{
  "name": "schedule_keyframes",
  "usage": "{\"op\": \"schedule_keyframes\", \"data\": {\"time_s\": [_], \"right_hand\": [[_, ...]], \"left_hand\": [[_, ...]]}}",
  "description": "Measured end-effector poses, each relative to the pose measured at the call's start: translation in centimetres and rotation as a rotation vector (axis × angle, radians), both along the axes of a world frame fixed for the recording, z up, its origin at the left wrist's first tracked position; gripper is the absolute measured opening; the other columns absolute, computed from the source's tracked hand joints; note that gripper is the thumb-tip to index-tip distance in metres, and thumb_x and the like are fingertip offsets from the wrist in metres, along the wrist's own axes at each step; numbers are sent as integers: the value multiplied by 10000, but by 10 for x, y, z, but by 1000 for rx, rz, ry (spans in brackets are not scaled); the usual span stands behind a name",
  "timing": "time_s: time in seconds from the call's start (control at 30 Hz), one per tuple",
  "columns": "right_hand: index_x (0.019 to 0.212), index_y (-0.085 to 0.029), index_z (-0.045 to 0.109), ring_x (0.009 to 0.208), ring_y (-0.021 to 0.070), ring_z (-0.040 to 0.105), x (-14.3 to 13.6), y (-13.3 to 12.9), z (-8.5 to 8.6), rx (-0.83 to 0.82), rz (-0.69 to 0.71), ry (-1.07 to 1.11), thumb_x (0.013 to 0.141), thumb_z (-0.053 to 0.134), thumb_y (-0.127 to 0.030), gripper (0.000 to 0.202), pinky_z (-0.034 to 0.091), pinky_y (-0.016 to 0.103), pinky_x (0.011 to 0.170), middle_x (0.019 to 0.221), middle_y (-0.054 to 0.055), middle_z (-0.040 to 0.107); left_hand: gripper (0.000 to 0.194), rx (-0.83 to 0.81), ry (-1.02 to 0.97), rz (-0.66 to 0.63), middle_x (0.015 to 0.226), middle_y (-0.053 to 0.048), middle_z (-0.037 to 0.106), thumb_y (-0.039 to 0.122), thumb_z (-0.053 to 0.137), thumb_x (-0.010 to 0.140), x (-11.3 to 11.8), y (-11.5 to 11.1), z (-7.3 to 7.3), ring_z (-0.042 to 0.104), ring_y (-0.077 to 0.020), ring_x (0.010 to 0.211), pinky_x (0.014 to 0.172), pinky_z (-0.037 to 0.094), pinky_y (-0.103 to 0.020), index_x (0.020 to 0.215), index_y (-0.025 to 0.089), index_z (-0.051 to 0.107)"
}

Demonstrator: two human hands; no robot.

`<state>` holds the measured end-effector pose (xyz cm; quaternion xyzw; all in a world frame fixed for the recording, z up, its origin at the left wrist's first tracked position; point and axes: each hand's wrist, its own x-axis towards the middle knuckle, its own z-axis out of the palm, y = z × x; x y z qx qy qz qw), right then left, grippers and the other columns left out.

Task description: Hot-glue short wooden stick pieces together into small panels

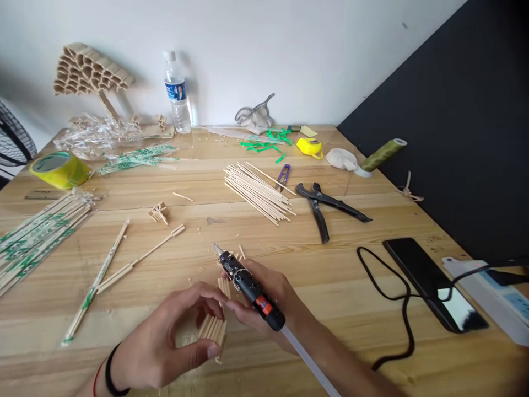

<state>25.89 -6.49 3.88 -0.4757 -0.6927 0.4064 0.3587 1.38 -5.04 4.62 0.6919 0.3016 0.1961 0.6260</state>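
Near the table's front edge my left hand [159,333] is closed, thumb and fingers pinching a small block of glued wooden sticks [214,329]. My right hand [281,289] is wrapped round a black hot glue gun [250,286], its metal tip pointing up and left, away from me. A clear glue stick [308,358] runs out of the gun's back end. Between the hands more short stick pieces [224,286] show, partly covered by fingers and the gun; whether they join the block I cannot tell.
Beyond my hands lie a pile of thin sticks [260,193], purple snips [283,175] and black-handled cutters [320,207]. Wrapped chopsticks [41,237] and yellow tape [60,170] are at left. A phone [430,281] and black cable [407,325] are at right; a bottle [177,99] stands behind.
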Motion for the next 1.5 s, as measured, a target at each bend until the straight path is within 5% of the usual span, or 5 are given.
{"op": "schedule_keyframes", "data": {"time_s": [0.1, 0.33, 0.6, 0.97, 1.5], "right_hand": [[1063, -234, 672, 846, 239, 687, 0, -1, -1, 22, -14, 27, 868, 723, -227, 202, 541, 325, 750, 898, 28, 703], [1118, -214, 687, 627, 152, 569, 0, -5, 2, -48, -69, 47, 902, 731, -255, 224, 502, 272, 606, 854, 0, 641], [1104, -207, 720, 607, 144, 544, 5, 1, 9, -184, -401, 240, 869, 790, -367, 292, 529, 277, 587, 821, 13, 666], [1117, -337, 685, 747, 173, 729, -5, -12, 0, -86, -142, 401, 877, 835, -266, 292, 578, 293, 672, 1123, -7, 752], [1136, -220, 665, 866, 202, 703, -3, -16, 1, -7, -64, 237, 909, 831, -254, 283, 551, 318, 767, 1095, 47, 730]], "left_hand": [[398, -15, 8, -5, 1183, -118, 700, 303, 719, 958, 0, -1, 0, 656, -287, 1064, 956, 522, -406, 1341, 286, 613], [296, -15, 9, 64, 1067, -87, 720, 290, 768, 923, -2, -3, 2, 682, -263, 999, 847, 543, -334, 1196, 264, 654], [492, -25, -148, 323, 1178, -62, 737, 206, 779, 947, 0, -1, -7, 707, -212, 1082, 945, 566, -273, 1388, 367, 633], [314, -109, -308, 399, 1147, -71, 719, 212, 810, 928, 13, 4, -5, 729, -201, 1067, 941, 607, -244, 1228, 300, 790], [348, 25, -210, 314, 1247, -88, 702, 142, 768, 949, 10, 0, -7, 678, -224, 1194, 1033, 583, -284, 1260, 298, 759]]}}
